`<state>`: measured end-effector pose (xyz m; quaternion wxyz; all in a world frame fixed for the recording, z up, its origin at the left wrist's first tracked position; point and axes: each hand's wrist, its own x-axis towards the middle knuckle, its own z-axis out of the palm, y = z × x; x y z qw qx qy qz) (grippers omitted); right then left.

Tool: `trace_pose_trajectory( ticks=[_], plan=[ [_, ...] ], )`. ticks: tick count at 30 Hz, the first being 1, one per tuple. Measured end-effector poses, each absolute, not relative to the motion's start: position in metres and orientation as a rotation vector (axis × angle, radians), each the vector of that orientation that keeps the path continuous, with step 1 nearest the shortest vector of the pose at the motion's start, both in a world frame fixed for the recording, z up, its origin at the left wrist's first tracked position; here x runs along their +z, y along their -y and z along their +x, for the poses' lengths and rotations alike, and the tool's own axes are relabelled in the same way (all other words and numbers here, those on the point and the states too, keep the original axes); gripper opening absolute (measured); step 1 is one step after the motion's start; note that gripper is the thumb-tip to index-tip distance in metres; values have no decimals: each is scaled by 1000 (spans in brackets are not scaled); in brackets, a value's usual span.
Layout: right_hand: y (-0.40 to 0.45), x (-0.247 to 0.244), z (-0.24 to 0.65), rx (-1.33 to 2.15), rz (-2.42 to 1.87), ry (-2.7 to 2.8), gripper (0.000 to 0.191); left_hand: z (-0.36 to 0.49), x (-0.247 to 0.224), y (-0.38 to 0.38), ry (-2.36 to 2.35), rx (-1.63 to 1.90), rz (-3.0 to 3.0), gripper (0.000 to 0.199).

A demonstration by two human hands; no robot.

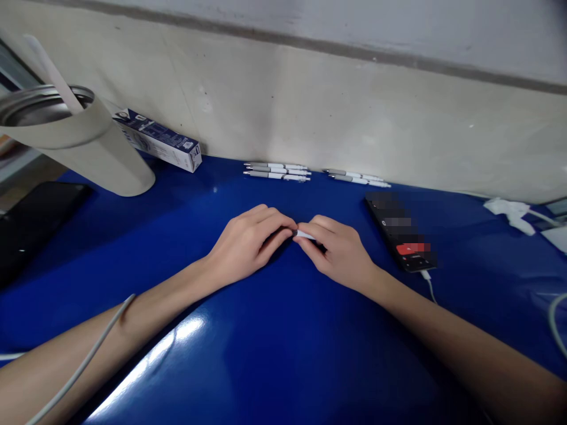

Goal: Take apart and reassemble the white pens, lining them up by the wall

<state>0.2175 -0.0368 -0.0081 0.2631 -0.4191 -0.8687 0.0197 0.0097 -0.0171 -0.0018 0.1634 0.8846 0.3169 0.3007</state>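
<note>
My left hand (248,245) and my right hand (339,254) meet above the glossy blue tabletop (283,354). Between their fingertips is a small white pen (305,235) with a dark end, mostly hidden by my fingers. Both hands pinch it. Beyond my hands, a group of white-and-grey pens (277,172) lies side by side near the wall. A second group of the same pens (357,178) lies to its right. A black smartphone (401,233) with a blurred screen lies just right of my right hand.
A white charging cable (428,285) runs from the phone. A beige cup with a metal rim (84,147) stands at the far left, next to a blue-and-white box (159,140). A dark flat slab (35,227) lies at the left edge. White cable pieces (509,212) lie at the right.
</note>
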Motion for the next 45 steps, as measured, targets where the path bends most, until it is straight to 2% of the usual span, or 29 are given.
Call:
trace_pose_trajectory(
  ticks=[6, 15, 23, 27, 36, 45],
  plan=[
    [37, -9, 219, 86, -1139, 2332, 19, 11, -1, 17, -1122, 822, 2513, 22],
    [37, -7, 218, 75, -1170, 2353, 22, 10, -2, 16, -1009, 827, 2578, 18],
    [37, -8, 218, 82, -1165, 2337, 21, 11, 1, 18, -1242, 859, 2443, 23],
    [37, -8, 218, 97, -1191, 2341, 20, 11, 0, 16, -1258, 799, 2488, 33],
    [36, -10, 219, 79, -1166, 2317, 20, 8, -1, 14, -1031, 909, 2499, 16],
    [37, -8, 217, 68, -1172, 2295, 19, 9, 0, 15, -988, 913, 2437, 18]
  ],
)
